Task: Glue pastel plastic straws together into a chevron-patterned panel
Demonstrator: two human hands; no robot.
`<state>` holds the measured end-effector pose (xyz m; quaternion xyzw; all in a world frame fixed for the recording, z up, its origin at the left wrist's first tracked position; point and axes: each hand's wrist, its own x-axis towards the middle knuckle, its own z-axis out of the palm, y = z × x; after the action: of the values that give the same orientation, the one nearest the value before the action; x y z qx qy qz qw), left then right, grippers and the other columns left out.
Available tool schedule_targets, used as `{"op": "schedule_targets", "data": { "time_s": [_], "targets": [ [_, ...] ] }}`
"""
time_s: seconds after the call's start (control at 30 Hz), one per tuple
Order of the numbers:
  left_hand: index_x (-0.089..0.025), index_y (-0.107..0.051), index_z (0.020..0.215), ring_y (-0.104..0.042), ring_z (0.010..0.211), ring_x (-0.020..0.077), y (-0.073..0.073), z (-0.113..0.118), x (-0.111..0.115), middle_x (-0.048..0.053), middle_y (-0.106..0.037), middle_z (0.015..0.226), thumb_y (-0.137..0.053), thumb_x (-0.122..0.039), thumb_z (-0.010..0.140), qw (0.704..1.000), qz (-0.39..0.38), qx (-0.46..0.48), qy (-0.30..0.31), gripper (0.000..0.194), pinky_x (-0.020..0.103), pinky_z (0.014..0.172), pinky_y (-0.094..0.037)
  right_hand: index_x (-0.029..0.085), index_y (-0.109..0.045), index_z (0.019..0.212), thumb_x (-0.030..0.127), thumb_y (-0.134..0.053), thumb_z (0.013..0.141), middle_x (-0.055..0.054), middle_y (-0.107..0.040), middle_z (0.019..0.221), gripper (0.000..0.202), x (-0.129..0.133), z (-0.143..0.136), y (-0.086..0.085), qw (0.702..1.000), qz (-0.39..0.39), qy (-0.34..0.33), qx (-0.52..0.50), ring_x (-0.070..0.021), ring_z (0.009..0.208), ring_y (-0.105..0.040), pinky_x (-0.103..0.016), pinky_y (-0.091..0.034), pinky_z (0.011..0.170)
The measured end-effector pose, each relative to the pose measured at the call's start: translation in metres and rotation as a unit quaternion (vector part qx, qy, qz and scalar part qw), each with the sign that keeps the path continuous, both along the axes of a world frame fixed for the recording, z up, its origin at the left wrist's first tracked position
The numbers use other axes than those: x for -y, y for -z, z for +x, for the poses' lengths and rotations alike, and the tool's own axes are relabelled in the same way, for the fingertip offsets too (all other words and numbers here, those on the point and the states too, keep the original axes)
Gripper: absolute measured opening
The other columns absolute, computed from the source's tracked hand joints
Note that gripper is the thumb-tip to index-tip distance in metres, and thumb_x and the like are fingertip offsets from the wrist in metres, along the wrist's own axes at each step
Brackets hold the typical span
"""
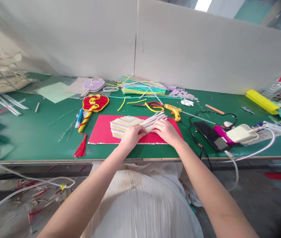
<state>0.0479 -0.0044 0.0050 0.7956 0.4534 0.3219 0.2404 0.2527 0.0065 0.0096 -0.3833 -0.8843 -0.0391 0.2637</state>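
Observation:
A flat, rounded piece made of pastel striped pipe cleaners (120, 126) lies on a red board (99, 132). Its stems meet at an angle in the middle, and their loose ends (156, 116) fan out to the right. My left hand (132, 135) is closed, with thumb and fingers pinching the lower edge of the piece. Close beside it, my right hand (165, 132) has its fingers bent over the lower part of the loose ends, gripping them. The fingertips partly hide the stems they hold.
Left of the board lies a red and yellow fan (95, 104) with a tassel (81, 147). Behind are scissors (152, 105), a yellow glue gun (174, 110) and a pile of pipe cleaners (142, 87). A phone (208, 135), power plug (242, 134) and cables sit right.

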Motion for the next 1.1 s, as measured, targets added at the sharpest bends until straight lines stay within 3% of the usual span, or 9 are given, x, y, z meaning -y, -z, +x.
{"op": "schedule_targets", "data": {
  "time_s": [0.17,0.43,0.8,1.1],
  "targets": [
    [-0.018,-0.066,0.079,-0.061,0.073,0.0165,0.0,-0.001,0.0,0.002,-0.066,0.078,-0.056,-0.016,0.082,1.0,0.003,0.005,-0.004,0.01,0.026,0.067,-0.045,0.021,-0.07,0.079,0.023,-0.063,0.085,-0.003,-0.068,0.08,0.009,0.002,0.001,-0.002,1.0,-0.005,0.002,-0.001,-0.0205,0.081,-0.057,-0.036,-0.046,0.078],
    [-0.017,-0.065,0.083,-0.061,0.081,0.0163,-0.004,-0.003,0.005,0.004,-0.065,0.085,-0.044,-0.019,0.091,0.998,0.044,0.03,-0.044,0.022,0.025,0.073,-0.045,0.022,-0.07,0.083,0.027,-0.064,0.084,-0.003,-0.068,0.084,0.007,0.01,0.001,0.001,0.995,-0.025,0.001,-0.093,-0.0194,0.083,-0.058,-0.035,-0.048,0.08],
    [-0.021,-0.066,0.083,-0.06,0.086,0.0216,-0.007,0.0,0.022,0.003,-0.066,0.086,-0.063,-0.026,0.084,0.972,0.15,-0.161,-0.077,0.006,0.034,0.075,-0.039,0.023,-0.071,0.084,0.03,-0.062,0.086,-0.003,-0.067,0.084,0.011,0.007,-0.006,0.012,0.989,-0.059,-0.012,-0.134,-0.0195,0.084,-0.057,-0.034,-0.048,0.08],
    [-0.022,-0.066,0.085,-0.061,0.087,0.0203,-0.008,-0.003,0.027,0.002,-0.068,0.086,-0.06,-0.02,0.083,0.977,0.132,-0.142,-0.086,0.007,0.034,0.078,-0.037,0.025,-0.072,0.086,0.03,-0.063,0.085,-0.002,-0.067,0.083,0.011,0.008,-0.005,0.013,0.982,-0.074,-0.034,-0.171,-0.0183,0.084,-0.057,-0.033,-0.047,0.08]
  ]
}}
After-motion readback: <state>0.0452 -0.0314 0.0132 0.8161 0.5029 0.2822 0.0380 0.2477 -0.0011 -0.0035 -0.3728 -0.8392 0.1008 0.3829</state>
